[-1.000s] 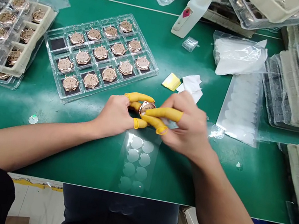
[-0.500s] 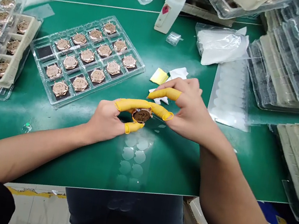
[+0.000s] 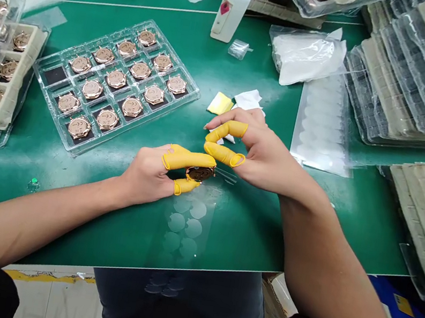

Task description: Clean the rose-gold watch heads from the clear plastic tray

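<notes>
Green workbench (image 3: 242, 240), frame centre: left hand (image 3: 149, 169) clasps watch case (image 3: 202, 174), likely rigid, best rim-held; right hand (image 3: 260, 151) pinched narrow.

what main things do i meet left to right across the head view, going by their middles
Left tray stack, tray of watch cases, left hand, held watch case, right hand, sheet with pale rounded shapes, upper right tray stack.

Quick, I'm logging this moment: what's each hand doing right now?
Left hand: closed, holding a watch case.
Right hand: closed in a pinch; whether it holds anything cannot be told.
</notes>
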The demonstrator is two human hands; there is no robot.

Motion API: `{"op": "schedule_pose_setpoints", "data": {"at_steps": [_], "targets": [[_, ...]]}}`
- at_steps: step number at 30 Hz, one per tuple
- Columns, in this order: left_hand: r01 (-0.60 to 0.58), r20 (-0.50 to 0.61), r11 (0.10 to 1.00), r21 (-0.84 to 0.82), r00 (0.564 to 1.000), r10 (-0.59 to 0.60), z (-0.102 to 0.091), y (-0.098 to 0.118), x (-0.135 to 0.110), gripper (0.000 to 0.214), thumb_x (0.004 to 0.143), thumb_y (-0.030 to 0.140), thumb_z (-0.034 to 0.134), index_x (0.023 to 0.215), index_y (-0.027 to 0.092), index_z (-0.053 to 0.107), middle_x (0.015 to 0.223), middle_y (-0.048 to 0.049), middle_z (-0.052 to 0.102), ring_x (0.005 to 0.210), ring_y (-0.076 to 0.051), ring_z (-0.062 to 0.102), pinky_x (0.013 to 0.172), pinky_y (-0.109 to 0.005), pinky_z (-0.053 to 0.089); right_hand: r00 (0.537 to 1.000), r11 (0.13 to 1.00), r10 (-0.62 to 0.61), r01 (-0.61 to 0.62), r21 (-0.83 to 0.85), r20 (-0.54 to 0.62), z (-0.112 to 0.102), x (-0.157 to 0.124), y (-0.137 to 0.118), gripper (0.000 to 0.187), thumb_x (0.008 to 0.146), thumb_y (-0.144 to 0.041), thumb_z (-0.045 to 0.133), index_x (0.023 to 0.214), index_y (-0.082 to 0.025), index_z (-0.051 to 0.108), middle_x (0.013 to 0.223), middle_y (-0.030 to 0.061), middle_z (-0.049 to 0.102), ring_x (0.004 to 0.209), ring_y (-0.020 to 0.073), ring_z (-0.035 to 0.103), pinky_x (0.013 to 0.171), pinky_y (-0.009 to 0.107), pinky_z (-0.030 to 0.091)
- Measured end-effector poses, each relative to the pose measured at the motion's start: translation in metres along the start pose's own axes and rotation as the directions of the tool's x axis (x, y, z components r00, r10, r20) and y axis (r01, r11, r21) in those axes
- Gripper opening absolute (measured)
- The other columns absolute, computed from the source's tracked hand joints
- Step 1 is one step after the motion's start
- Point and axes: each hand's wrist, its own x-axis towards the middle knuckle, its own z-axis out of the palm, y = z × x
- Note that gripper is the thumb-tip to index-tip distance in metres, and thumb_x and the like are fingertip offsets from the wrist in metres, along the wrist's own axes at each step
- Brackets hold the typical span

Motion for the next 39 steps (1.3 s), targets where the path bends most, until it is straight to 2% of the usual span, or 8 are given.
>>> {"op": "schedule_pose_setpoints", "data": {"at_steps": [4, 9, 13, 16, 21, 27, 35, 39], "targets": [[0.026, 0.025, 1.000, 0.005, 0.999, -0.026, 0.000, 0.001, 0.000, 0.032, 0.088, 0.022, 0.082, 0.121, 0.025, 0.080, 0.092, -0.0020, 0.084, 0.079, -0.014, 0.077, 0.076, -0.023, 0.062, 1.000, 1.000, -0.004, 0.004, 0.031, 0.013, -0.003, 0.000, 0.003, 0.016, 0.099, -0.038, 0.066, 0.106, -0.029, 0.078, 0.125, 0.0067, 0.074, 0.120, 0.0299, 0.060, 0.111, 0.060, 0.042], [0.013, 0.025, 1.000, 0.007, 1.000, -0.013, 0.000, -0.001, -0.002, 0.034, 0.087, 0.019, 0.082, 0.120, 0.025, 0.080, 0.091, -0.0021, 0.084, 0.080, -0.014, 0.078, 0.076, -0.023, 0.063, 0.995, 0.997, -0.054, 0.049, 0.061, 0.089, -0.009, 0.000, 0.000, 0.014, 0.094, -0.040, 0.073, 0.097, -0.027, 0.079, 0.124, 0.0066, 0.075, 0.115, 0.0289, 0.062, 0.107, 0.058, 0.047], [0.005, 0.026, 1.000, 0.005, 1.000, -0.005, 0.000, 0.001, 0.000, 0.036, 0.087, 0.019, 0.083, 0.122, 0.025, 0.079, 0.091, -0.0015, 0.084, 0.078, -0.014, 0.077, 0.075, -0.023, 0.062, 0.997, 0.995, -0.049, 0.044, 0.090, 0.053, -0.013, -0.001, -0.002, 0.018, 0.098, -0.043, 0.069, 0.098, -0.028, 0.079, 0.124, 0.0075, 0.075, 0.116, 0.0296, 0.063, 0.110, 0.061, 0.045], [-0.023, 0.026, 1.000, 0.021, 0.999, 0.022, 0.000, 0.002, 0.001, 0.034, 0.087, 0.018, 0.083, 0.120, 0.024, 0.079, 0.089, -0.0014, 0.083, 0.078, -0.013, 0.077, 0.074, -0.022, 0.062, 0.997, 0.995, -0.058, 0.054, 0.087, 0.048, -0.015, -0.003, -0.001, 0.020, 0.095, -0.047, 0.074, 0.097, -0.028, 0.080, 0.123, 0.0070, 0.075, 0.118, 0.0306, 0.062, 0.111, 0.062, 0.043], [-0.015, 0.023, 1.000, -0.008, 1.000, 0.016, 0.000, 0.002, -0.001, 0.033, 0.087, 0.016, 0.083, 0.119, 0.023, 0.079, 0.088, -0.0014, 0.083, 0.079, -0.013, 0.077, 0.073, -0.021, 0.062, 0.994, 0.993, -0.075, 0.069, 0.092, 0.074, -0.014, -0.004, -0.002, 0.025, 0.093, -0.053, 0.075, 0.093, -0.029, 0.081, 0.120, 0.0071, 0.075, 0.115, 0.0294, 0.061, 0.108, 0.057, 0.045], [-0.014, 0.023, 1.000, 0.002, 1.000, 0.014, 0.001, 0.001, -0.002, 0.034, 0.087, 0.018, 0.083, 0.120, 0.024, 0.079, 0.088, -0.0011, 0.083, 0.080, -0.013, 0.077, 0.076, -0.021, 0.062, 0.996, 0.996, -0.085, 0.084, 0.019, 0.038, -0.012, -0.005, -0.004, 0.017, 0.095, -0.042, 0.069, 0.095, -0.029, 0.080, 0.120, 0.0059, 0.076, 0.115, 0.0304, 0.062, 0.106, 0.059, 0.044], [-0.009, 0.045, 1.000, 0.012, 0.999, 0.009, 0.001, 0.001, -0.002, 0.036, 0.087, 0.019, 0.082, 0.122, 0.025, 0.078, 0.087, -0.0007, 0.082, 0.079, -0.013, 0.077, 0.075, -0.021, 0.062, 0.994, 0.995, -0.079, 0.082, -0.050, 0.072, -0.012, -0.005, -0.005, 0.018, 0.095, -0.045, 0.071, 0.094, -0.029, 0.080, 0.120, 0.0065, 0.076, 0.115, 0.0311, 0.060, 0.104, 0.057, 0.043], [-0.022, 0.033, 1.000, 0.008, 0.999, 0.022, 0.001, 0.001, -0.002, 0.036, 0.086, 0.017, 0.082, 0.121, 0.024, 0.079, 0.085, -0.0006, 0.081, 0.076, -0.012, 0.076, 0.071, -0.020, 0.060, 0.990, 0.992, -0.094, 0.102, -0.078, 0.107, -0.011, -0.005, -0.006, 0.013, 0.095, -0.037, 0.069, 0.092, -0.027, 0.078, 0.120, 0.0066, 0.075, 0.113, 0.0313, 0.059, 0.101, 0.057, 0.043]]}}
